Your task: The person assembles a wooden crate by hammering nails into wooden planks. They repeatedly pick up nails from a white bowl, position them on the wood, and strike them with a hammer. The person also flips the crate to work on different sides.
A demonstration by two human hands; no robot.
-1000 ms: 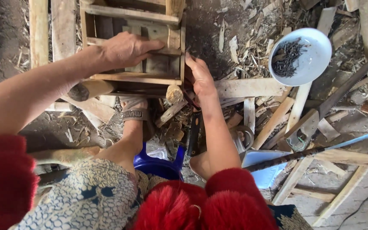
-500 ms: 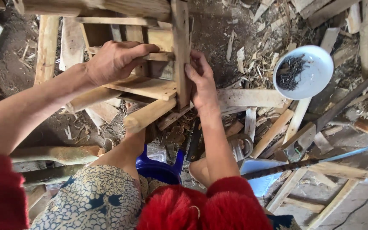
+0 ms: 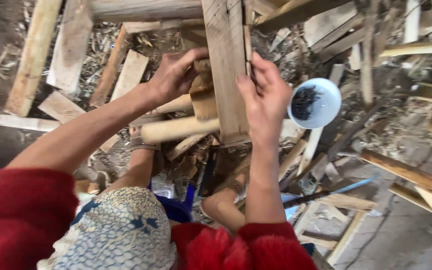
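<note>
just right of the hands sits a white bowl [image 3: 316, 105] of small dark nails [image 3: 305, 100]. below them lies a blue stool [image 3: 176, 207], with loose wood offcuts [image 3: 411, 175] and shavings scattered around.

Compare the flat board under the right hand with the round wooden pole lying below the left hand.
The flat board is wide with flat faces and runs up and down the picture; the round pole is rounded and lies crosswise. The right hand has its grip on the board's edge, with the left hand on a block beside it; no hand touches the pole. Both are pale bare wood.
</note>
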